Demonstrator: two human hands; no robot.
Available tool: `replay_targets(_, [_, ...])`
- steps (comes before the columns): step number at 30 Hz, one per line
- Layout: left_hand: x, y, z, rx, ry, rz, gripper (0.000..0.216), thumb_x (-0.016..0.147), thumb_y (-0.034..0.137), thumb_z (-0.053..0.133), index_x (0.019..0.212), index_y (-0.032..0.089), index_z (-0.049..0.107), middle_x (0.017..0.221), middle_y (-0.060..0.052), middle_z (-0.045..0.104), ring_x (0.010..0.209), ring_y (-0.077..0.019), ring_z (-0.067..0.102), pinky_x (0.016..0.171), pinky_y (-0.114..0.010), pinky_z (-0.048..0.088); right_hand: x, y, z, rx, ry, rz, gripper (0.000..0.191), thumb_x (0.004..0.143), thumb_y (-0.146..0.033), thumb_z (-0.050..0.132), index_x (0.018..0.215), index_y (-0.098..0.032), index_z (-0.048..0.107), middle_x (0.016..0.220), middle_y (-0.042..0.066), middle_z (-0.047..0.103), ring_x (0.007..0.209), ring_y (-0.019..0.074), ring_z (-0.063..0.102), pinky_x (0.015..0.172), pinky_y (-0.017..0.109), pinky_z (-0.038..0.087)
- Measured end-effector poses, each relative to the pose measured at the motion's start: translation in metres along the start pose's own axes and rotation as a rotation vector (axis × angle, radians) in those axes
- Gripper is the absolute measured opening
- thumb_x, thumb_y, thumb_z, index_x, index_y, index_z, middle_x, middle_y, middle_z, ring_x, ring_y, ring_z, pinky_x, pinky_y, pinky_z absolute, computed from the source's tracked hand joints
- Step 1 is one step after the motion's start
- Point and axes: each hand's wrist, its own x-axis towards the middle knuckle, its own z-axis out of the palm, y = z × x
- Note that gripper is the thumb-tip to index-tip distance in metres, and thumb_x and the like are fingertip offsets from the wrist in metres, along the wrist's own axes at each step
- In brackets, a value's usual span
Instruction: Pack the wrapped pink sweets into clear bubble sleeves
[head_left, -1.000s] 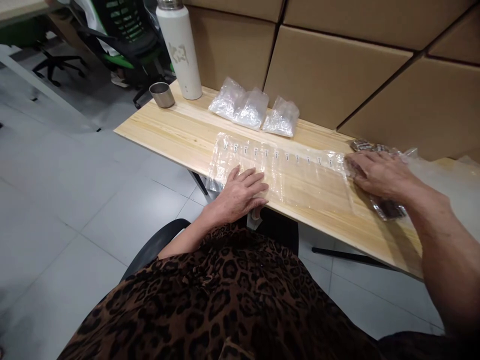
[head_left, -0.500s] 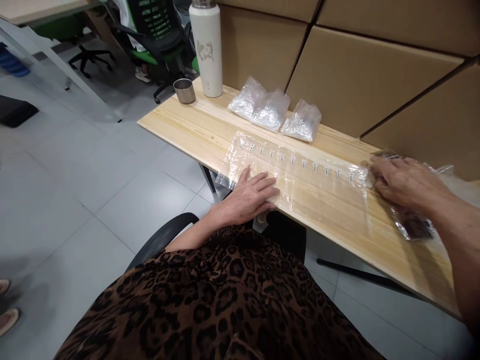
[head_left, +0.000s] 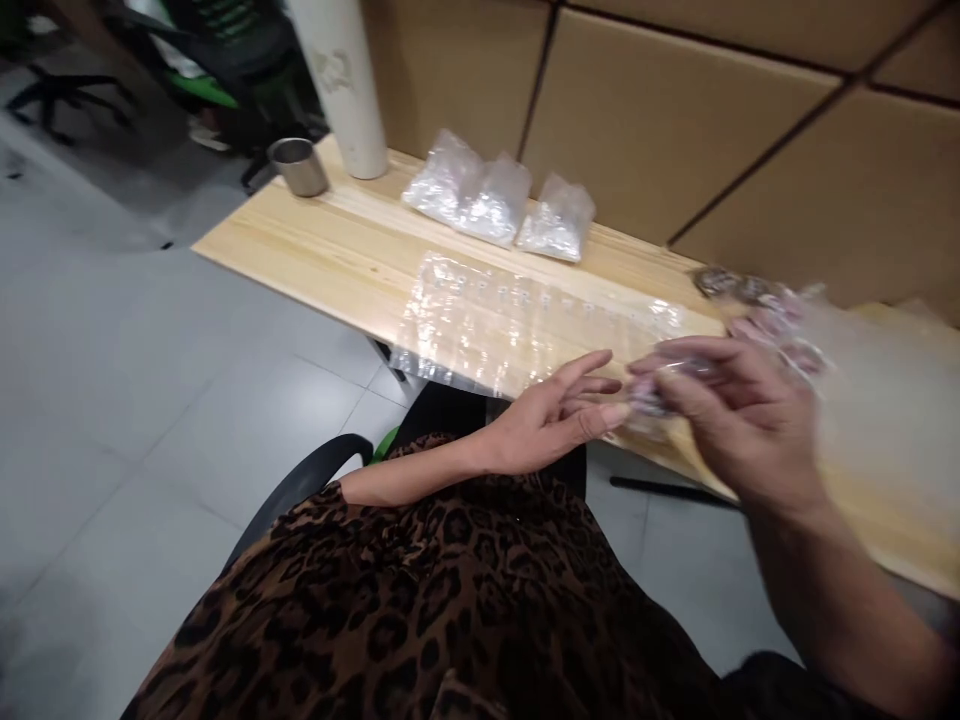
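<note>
Between the thumb and fingers of my right hand (head_left: 750, 425) is a small clear plastic packet (head_left: 646, 395) with pinkish-purple contents, blurred by motion. My left hand (head_left: 544, 425) is raised at the table's front edge, its fingers stretched out. Its thumb tip is right beside the packet; whether they touch I cannot tell. Behind the hands, a clear plastic sheet (head_left: 480, 320) with a row of small printed marks lies flat on the wooden table. To the right lie more small packets (head_left: 784, 325), some dark and some pinkish, partly behind my right hand.
Three filled clear bags (head_left: 491, 200) stand along the back of the table (head_left: 300, 235). A metal cup (head_left: 300, 168) and a white bottle (head_left: 349, 100) are at the left end. Cardboard boxes (head_left: 660, 130) form a wall behind. Cloudy plastic (head_left: 885, 410) covers the right side.
My right hand has come from the packets at the right toward my left hand, now holding a packet. My left hand has lifted off the sheet and moved right. The view has shifted.
</note>
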Motion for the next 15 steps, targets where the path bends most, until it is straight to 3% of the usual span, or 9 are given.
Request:
replay_targets(3, [0.011, -0.006, 0.014, -0.195, -0.052, -0.115, 0.074, 0.095, 0.056, 0.075, 0.156, 0.022, 0.052, 0.141, -0.017, 0.071, 0.123, -0.0264, 0.074, 0.092, -0.036, 0.067, -0.022, -0.003, 0.021, -0.113, -0.061, -0.078, 0.025, 0.103, -0.035, 0.068, 0.128, -0.03, 0.069, 0.117, 0.004, 0.078, 0.1, 0.0171, 0.077, 0.086, 0.034, 0.065])
replay_targets(5, [0.014, -0.007, 0.017, -0.237, -0.065, -0.173, 0.069, 0.093, 0.055, 0.077, 0.148, 0.02, 0.058, 0.13, -0.013, 0.076, 0.104, -0.0203, 0.079, 0.082, -0.03, 0.068, -0.026, 0.003, 0.013, -0.201, -0.083, -0.082, 0.031, 0.107, -0.041, 0.06, 0.135, -0.031, 0.065, 0.123, 0.006, 0.076, 0.106, 0.019, 0.075, 0.089, 0.037, 0.064])
replay_targets(7, [0.015, -0.008, 0.016, -0.235, -0.049, -0.21, 0.063, 0.092, 0.055, 0.077, 0.14, 0.017, 0.063, 0.122, -0.012, 0.078, 0.091, -0.0174, 0.08, 0.073, -0.027, 0.068, -0.025, 0.014, -0.012, -0.355, -0.046, -0.056, 0.04, 0.107, -0.049, 0.056, 0.141, -0.029, 0.062, 0.13, 0.009, 0.072, 0.111, 0.0227, 0.072, 0.09, 0.042, 0.062])
replay_targets(9, [0.014, -0.007, 0.013, -0.207, 0.009, -0.21, 0.056, 0.093, 0.055, 0.075, 0.132, 0.016, 0.065, 0.118, -0.011, 0.079, 0.088, -0.018, 0.081, 0.071, -0.027, 0.068, -0.021, 0.031, -0.048, -0.608, 0.08, -0.039, 0.048, 0.105, -0.054, 0.054, 0.142, -0.024, 0.061, 0.137, 0.015, 0.068, 0.121, 0.0285, 0.067, 0.099, 0.05, 0.058])
replay_targets(12, [0.014, -0.01, 0.008, -0.15, 0.104, -0.161, 0.05, 0.095, 0.055, 0.071, 0.126, 0.016, 0.065, 0.124, -0.013, 0.078, 0.097, -0.0213, 0.082, 0.076, -0.031, 0.07, -0.016, 0.067, -0.101, -0.99, 0.217, 0.025, 0.051, 0.098, -0.052, 0.06, 0.134, -0.016, 0.063, 0.138, 0.026, 0.065, 0.136, 0.0391, 0.055, 0.117, 0.062, 0.039])
replay_targets(15, [0.015, -0.015, 0.006, -0.08, 0.122, -0.134, 0.048, 0.099, 0.057, 0.065, 0.127, 0.018, 0.062, 0.132, -0.013, 0.075, 0.103, -0.0226, 0.081, 0.08, -0.034, 0.071, -0.016, 0.099, -0.134, -1.078, 0.203, 0.114, 0.036, 0.096, -0.048, 0.061, 0.117, -0.02, 0.064, 0.119, 0.026, 0.07, 0.115, 0.0379, 0.061, 0.106, 0.056, 0.042])
